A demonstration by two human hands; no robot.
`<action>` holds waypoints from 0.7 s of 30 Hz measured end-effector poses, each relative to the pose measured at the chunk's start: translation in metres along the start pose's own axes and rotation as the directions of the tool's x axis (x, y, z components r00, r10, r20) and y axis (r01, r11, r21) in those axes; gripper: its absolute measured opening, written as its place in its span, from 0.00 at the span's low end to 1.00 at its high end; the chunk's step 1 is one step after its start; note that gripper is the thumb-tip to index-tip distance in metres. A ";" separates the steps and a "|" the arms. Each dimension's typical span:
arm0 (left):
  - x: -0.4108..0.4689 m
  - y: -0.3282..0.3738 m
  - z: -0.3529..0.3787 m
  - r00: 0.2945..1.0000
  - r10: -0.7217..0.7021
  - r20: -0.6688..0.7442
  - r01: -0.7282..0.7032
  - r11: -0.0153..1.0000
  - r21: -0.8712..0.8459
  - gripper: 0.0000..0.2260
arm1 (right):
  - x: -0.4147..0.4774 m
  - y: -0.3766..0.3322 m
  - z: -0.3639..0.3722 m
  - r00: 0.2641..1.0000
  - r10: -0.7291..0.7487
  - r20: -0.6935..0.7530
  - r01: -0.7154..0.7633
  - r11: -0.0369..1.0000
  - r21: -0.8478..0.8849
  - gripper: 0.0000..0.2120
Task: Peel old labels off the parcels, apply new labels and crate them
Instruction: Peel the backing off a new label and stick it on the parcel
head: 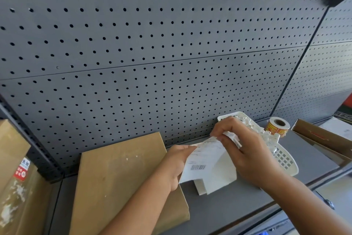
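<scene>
Clearly both hands were busy with one white parcel, which stood on the grey shelf close to its front edge, between a flat brown parcel on the left and a white basket on the right. The left hand gripped the parcel's left side, with fingers curled round it and over the edge of the label. The right hand pinched the label's crumpled upper end between thumb and fingertips, above the parcel's top. The lower part of the label, carrying a barcode, lay against the parcel's face; how much of it was stuck down could not be told.

Crumpled paper scraps filled the back of the basket, just behind the right hand. A roll of orange labels stood upright beside the basket, against a dark pegboard wall. Farther right lay an open cardboard box. At the far left, a tall brown carton bore a red sticker and patches of torn white paper.
</scene>
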State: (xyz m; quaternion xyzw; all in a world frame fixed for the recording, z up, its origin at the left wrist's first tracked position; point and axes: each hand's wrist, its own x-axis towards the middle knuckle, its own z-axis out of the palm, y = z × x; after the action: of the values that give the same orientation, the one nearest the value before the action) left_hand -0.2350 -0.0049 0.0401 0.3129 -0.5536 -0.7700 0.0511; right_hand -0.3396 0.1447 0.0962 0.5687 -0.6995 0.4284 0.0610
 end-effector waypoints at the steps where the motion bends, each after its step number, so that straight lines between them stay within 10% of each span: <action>1: 0.001 0.000 0.000 1.000 0.017 0.005 -0.017 0.999 0.037 0.06 | 0.003 -0.003 -0.002 1.000 -0.015 -0.026 0.015 1.000 -0.002 0.09; 6: 0.005 -0.001 0.005 0.983 0.184 -0.014 -0.169 0.925 0.339 0.08 | 0.015 -0.014 -0.017 0.984 -0.088 -0.152 0.091 0.996 0.015 0.06; 11: 0.020 -0.011 0.001 0.942 0.332 -0.042 -0.163 0.564 0.810 0.10 | 0.024 -0.024 -0.024 0.964 -0.096 -0.246 0.103 0.995 0.016 0.05; 16: 0.020 -0.018 0.005 0.905 0.426 0.009 -0.113 0.218 0.969 0.12 | 0.032 -0.033 -0.035 0.918 -0.089 -0.385 0.105 0.994 0.021 0.08; 21: 0.018 -0.026 0.008 0.867 0.497 0.020 -0.102 0.140 0.985 0.10 | 0.038 -0.042 -0.042 0.893 -0.092 -0.441 0.172 0.974 0.145 0.15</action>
State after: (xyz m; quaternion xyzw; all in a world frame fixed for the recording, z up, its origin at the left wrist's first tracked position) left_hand -0.2461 0.0041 0.0108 0.2723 -0.9443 -0.1633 0.0867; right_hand -0.3343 0.1453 0.1661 0.5090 -0.5867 0.5999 0.1918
